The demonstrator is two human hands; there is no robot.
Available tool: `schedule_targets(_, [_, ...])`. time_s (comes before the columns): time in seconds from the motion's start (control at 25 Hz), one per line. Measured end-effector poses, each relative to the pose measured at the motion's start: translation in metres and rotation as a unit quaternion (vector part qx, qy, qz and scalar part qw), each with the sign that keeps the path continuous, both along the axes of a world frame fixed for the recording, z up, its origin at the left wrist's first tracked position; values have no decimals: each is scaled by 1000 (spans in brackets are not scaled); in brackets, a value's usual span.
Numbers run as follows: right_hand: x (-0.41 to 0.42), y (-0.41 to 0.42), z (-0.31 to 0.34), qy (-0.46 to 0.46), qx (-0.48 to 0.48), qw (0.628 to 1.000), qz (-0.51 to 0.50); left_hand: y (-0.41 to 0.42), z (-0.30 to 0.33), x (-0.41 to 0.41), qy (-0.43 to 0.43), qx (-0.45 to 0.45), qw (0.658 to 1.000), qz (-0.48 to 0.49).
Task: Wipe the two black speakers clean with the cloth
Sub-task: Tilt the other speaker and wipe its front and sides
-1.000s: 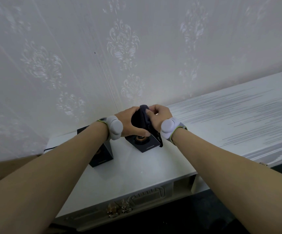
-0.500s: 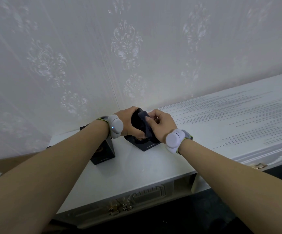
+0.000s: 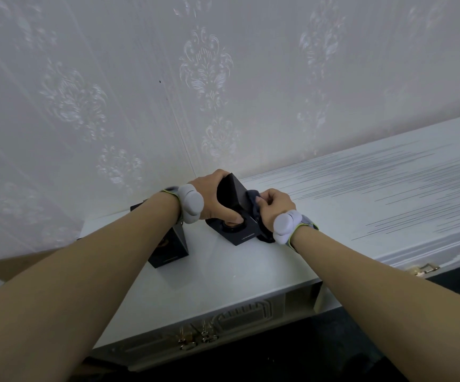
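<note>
Two black box speakers stand on a white cabinet top (image 3: 223, 277). The right speaker (image 3: 230, 193) is gripped from its left side by my left hand (image 3: 213, 197), with the thumb across its front near the round driver. My right hand (image 3: 274, 204) holds a dark grey cloth (image 3: 253, 201) bunched against that speaker's right side; a tail of cloth hangs down by my wrist. The left speaker (image 3: 172, 248) stands nearer me, partly hidden under my left forearm.
A patterned white wall (image 3: 209, 78) rises straight behind the speakers. The cabinet top stretches far to the right with grey streaks (image 3: 388, 194). Gold drawer handles (image 3: 195, 339) sit on the front below; the cabinet's front edge lies near my forearms.
My right hand has slid the cloth from the speaker's top and front round to its right side. The speaker's top is now uncovered. My left hand keeps its grip.
</note>
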State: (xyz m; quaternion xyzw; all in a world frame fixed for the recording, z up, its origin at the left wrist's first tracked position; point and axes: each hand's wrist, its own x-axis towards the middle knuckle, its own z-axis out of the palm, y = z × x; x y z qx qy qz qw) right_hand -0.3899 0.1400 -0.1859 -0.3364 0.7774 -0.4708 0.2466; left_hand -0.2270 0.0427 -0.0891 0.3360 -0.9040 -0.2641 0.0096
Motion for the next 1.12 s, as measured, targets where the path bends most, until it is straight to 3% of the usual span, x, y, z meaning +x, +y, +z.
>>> schedule_targets(0.32, [1, -23, 24, -38, -5, 999, 1, -4, -4, 1, 1, -9, 1000, 7])
schedule_targets(0.72, [33, -5, 69, 10, -91, 995, 45, 0, -1, -1, 7, -4, 1000, -19])
schedule_targets(0.88, [38, 9, 62, 39, -95, 993, 60, 4, 3, 2, 30, 0, 999, -42])
schedule_targets(1.12, [25, 25, 30, 54, -46, 996, 59, -2, -2, 10, 29, 21, 999, 7])
